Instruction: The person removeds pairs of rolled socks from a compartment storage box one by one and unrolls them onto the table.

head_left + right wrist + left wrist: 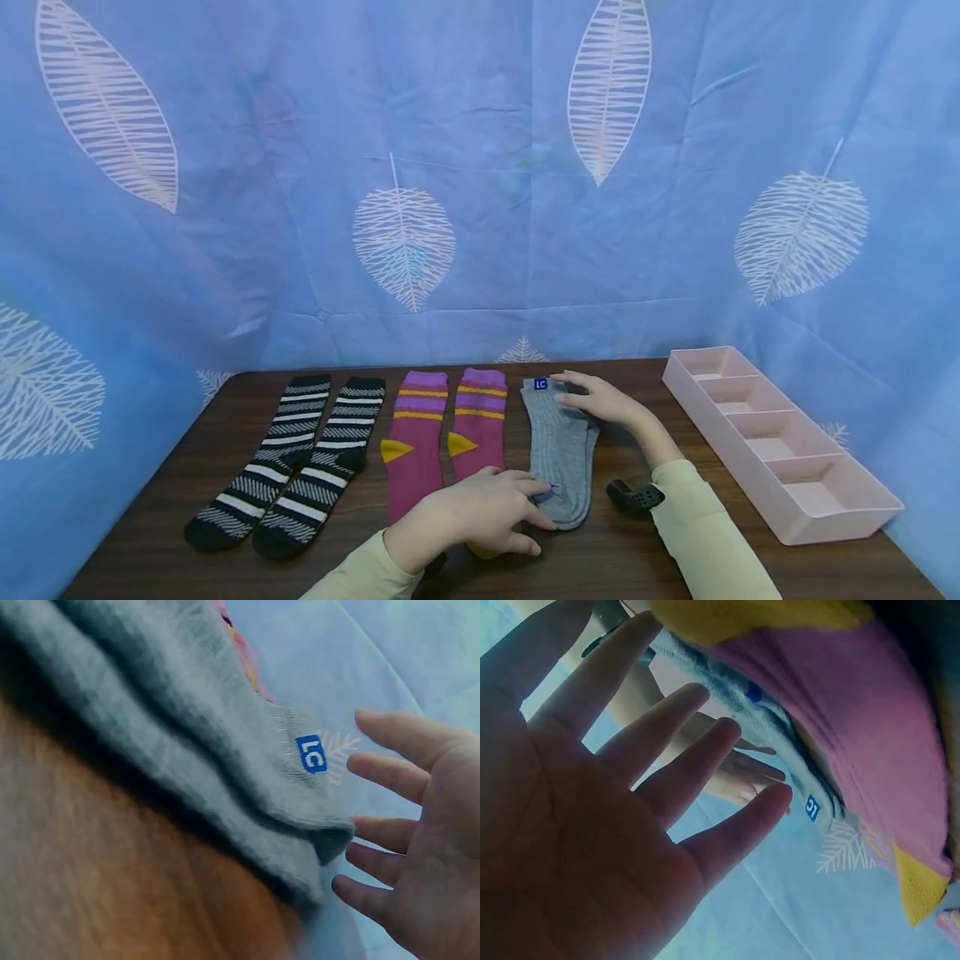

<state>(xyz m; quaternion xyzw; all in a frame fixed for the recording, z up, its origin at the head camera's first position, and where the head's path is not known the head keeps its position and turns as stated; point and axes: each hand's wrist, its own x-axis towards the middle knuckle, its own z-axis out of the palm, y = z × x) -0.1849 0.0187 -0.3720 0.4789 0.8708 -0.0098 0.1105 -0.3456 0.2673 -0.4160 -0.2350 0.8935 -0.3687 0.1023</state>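
Two grey socks (562, 454) lie stacked on the table, the upper one bearing a blue "LC" label (310, 754) at its cuff. Over the cuff end, my right hand (603, 400) is spread, its fingertips close at the edge. My left hand (487, 508) hovers by the toe end, fingers extended, and covers the lower part of a pink-and-yellow sock (480, 433). The left wrist view shows that left palm (592, 832) with fingers apart and nothing held. A matching pink sock (418, 450) lies just to the left.
Two black-and-white striped socks (258, 475) lie side by side at the left. A pale pink divided box (787, 450) with several compartments stands along the right edge of the dark wooden table (615, 567). A blue leaf-patterned cloth (487, 167) hangs behind.
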